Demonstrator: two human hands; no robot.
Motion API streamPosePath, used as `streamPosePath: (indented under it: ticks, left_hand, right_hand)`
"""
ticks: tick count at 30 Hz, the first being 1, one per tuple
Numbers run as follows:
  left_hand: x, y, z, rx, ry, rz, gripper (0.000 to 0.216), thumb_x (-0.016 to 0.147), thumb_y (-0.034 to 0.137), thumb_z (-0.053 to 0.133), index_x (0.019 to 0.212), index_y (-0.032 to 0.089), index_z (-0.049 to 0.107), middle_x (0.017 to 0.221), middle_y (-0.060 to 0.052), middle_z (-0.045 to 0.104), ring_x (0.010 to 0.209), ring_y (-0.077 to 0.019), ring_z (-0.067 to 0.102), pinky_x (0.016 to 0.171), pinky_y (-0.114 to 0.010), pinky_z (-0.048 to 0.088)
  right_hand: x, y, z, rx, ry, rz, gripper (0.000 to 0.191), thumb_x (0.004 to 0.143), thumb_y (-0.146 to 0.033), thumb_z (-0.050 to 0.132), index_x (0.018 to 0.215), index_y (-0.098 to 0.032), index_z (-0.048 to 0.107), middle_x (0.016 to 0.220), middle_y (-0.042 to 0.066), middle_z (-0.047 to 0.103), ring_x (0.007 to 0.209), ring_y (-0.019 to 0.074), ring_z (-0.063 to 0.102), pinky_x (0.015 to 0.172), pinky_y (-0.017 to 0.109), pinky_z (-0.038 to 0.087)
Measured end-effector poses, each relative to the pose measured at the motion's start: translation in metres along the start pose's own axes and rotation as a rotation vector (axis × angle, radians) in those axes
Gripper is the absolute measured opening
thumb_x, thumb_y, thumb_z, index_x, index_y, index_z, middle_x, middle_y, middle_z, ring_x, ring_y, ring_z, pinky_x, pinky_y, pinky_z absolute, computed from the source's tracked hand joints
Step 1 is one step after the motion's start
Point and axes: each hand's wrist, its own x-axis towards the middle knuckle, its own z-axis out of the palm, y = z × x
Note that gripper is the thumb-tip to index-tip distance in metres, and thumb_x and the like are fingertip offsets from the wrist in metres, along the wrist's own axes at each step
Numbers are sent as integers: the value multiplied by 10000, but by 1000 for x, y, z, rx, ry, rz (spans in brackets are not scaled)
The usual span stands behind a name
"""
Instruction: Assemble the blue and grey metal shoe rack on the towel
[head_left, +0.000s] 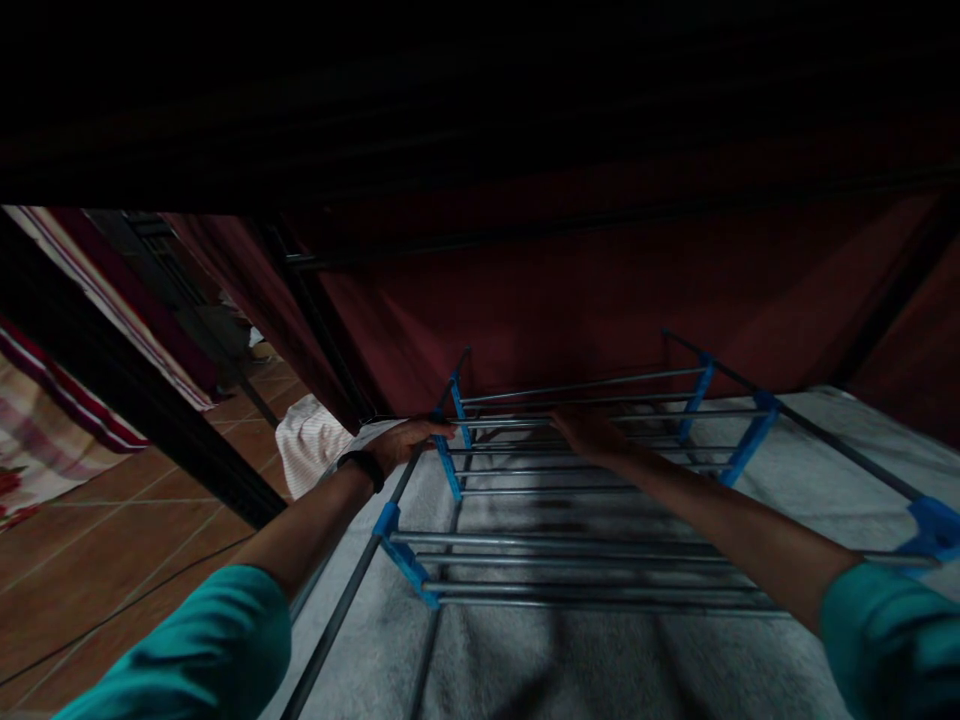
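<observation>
A rack of grey metal tubes (570, 541) with blue plastic joints (405, 565), which looks like a shoe rack, lies in front of me on a grey blanket (510, 660). My left hand (405, 440), with a black band at the wrist, is closed on the rack's left side at an upper blue joint. Farther right, my right hand (585, 432) reaches over the near tubes and has its fingers around a crossbar at the far tier. Its fingertips are partly hidden in shadow.
A dark red cloth (600, 310) hangs behind the rack between dark frame posts (322, 340). A dark beam crosses overhead. On the left are a brown tiled floor (172, 520), striped hanging fabric (67, 400) and a pale cloth (309, 440) by the blanket's edge.
</observation>
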Motion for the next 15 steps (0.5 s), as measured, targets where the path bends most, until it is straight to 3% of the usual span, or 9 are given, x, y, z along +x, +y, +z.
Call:
streamPosePath:
  ticks: [5,10,15]
  left_hand:
    - [-6,2,-3,41,16,31,415,393,389,977,664,220,711,927,-93,793,1187,-381,672,1046,-430,525]
    - [21,-9,-11,15,79,-54,343,479,337,938,706,201,719,845,-97,775,1094,-334,713,995,-406,560]
    - [31,-11,-17,-10,30,-117,380,524,327,932,829,191,751,955,-93,796,1144,-314,691,962,-387,562]
  right_hand:
    - [0,-10,-9,3,16,30,332,1075,-265,408,1282,-196,658,1305,111,708,1185,239,666,992,350,500]
    - [4,-15,-12,12,32,14,323,1073,-263,414,1265,-195,664,1273,102,727,1166,240,671,984,361,512]
    - [6,-13,-8,25,61,-5,326,1080,-304,406,1241,-212,675,1244,97,742,1092,240,697,939,367,525]
